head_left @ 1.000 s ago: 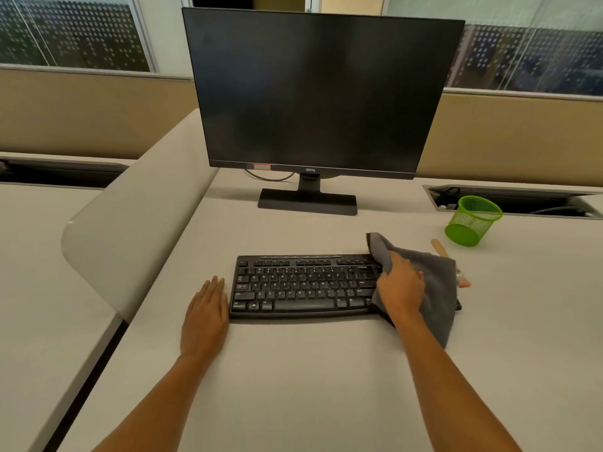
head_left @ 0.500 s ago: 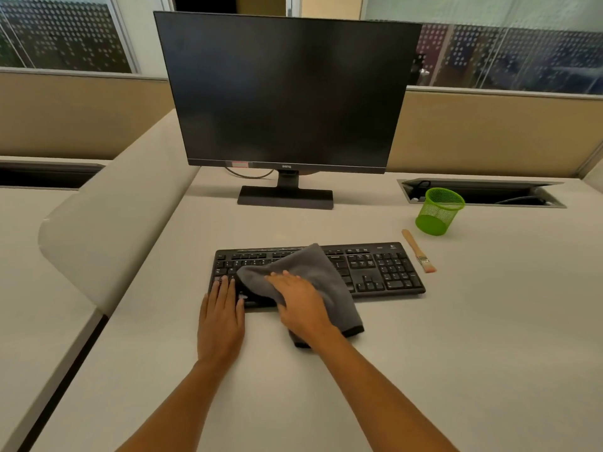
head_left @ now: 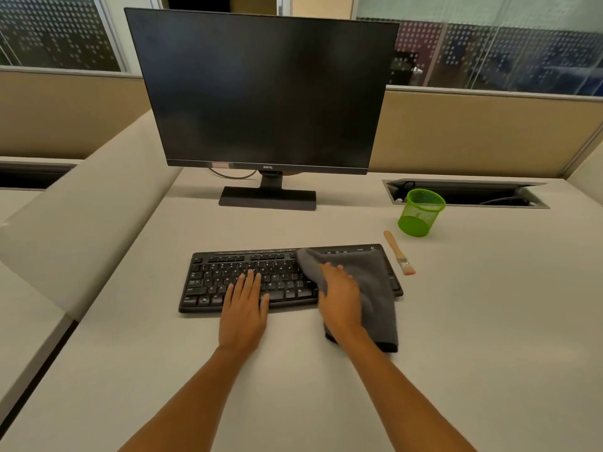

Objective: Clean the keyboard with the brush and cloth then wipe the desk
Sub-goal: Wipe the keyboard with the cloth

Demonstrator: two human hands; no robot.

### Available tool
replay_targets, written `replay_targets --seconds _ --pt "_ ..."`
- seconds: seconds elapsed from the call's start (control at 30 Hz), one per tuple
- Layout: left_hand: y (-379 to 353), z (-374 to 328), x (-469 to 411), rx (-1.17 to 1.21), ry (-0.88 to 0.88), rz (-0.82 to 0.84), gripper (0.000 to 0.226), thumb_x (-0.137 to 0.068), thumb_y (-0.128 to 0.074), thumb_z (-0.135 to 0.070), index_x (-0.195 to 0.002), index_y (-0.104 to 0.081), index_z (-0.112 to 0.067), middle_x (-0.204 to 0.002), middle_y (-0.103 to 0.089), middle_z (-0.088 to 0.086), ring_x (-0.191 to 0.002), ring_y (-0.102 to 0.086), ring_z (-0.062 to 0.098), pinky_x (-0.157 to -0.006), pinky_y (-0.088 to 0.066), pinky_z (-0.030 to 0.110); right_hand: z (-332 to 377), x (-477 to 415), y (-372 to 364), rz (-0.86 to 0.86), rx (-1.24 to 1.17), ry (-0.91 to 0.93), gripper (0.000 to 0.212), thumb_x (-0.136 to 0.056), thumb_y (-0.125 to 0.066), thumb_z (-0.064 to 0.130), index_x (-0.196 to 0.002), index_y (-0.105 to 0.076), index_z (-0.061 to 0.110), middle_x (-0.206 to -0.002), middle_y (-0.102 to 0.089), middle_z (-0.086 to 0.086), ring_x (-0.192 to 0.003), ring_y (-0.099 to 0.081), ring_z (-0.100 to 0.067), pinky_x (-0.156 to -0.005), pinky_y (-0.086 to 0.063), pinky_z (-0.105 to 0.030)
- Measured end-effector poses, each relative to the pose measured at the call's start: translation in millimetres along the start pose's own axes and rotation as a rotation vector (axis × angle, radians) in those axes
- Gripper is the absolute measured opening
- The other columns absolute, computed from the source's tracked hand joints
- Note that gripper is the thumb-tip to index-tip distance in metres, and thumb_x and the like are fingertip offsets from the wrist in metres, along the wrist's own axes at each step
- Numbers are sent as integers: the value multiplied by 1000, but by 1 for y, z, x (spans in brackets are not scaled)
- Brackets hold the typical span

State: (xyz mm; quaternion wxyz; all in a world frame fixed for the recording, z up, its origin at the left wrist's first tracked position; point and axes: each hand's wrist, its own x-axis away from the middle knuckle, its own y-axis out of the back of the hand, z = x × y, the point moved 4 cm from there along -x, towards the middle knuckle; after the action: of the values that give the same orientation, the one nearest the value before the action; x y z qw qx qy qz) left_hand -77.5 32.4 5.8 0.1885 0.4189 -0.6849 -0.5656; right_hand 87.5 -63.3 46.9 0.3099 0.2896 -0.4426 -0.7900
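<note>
Right hand [head_left: 341, 300] lies flat, fingers straight, pressing the grey cloth [head_left: 367, 288] onto the keyboard [head_left: 228, 275]. Left hand [head_left: 244, 306], also flat and relaxed, rests on the keys beside it. Brush [head_left: 398, 252] lies just past the cloth.

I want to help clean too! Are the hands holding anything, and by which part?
Nothing is gripped. The right hand presses flat on the grey cloth; the left hand rests flat on the keyboard.
</note>
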Motion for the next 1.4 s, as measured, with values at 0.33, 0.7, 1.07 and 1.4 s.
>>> replay_targets --seconds 0.33,0.7,1.07,1.4 --pt "-11 -25 -29 -18 64 12 64 -93 -17 -42 -135 -46 -3 -139 -47 12 -133 -39 26 -110 -26 44 33 -42 -25 213 -6 278 53 -92 -48 19 -144 -36 17 -149 -40 0 -142 -28 -17 -118 -19 -34" --pt "-17 -24 -30 -48 60 5 70 -96 -3 -51 -142 -36 -10 -147 -37 6 -138 -29 21 -113 -20 42 -36 -94 13 28 1 -76 25 -92 -47 22 -116 -54 15 -113 -63 -9 -104 -57 -28 -88 -48 -38" --pt "-19 -26 -30 -52 59 18 74 -96 1 -52 -141 -37 -7 -146 -39 8 -137 -32 23 -111 -23 43 -81 -48 33 -124 -13 -300 40 -93 -50 17 -131 -50 8 -133 -54 -12 -128 -44 -31 -109 -34 -43" --pt "-4 -40 -53 -50 -92 311 126 -47 19 -92 -150 4 -22 -157 9 1 -143 13 15 -114 13 39 -34 -12 29 -74 -628 -337 29 -97 -49 20 -122 -57 7 -95 -62 -2 -110 -58 -27 -86 -43 -28"
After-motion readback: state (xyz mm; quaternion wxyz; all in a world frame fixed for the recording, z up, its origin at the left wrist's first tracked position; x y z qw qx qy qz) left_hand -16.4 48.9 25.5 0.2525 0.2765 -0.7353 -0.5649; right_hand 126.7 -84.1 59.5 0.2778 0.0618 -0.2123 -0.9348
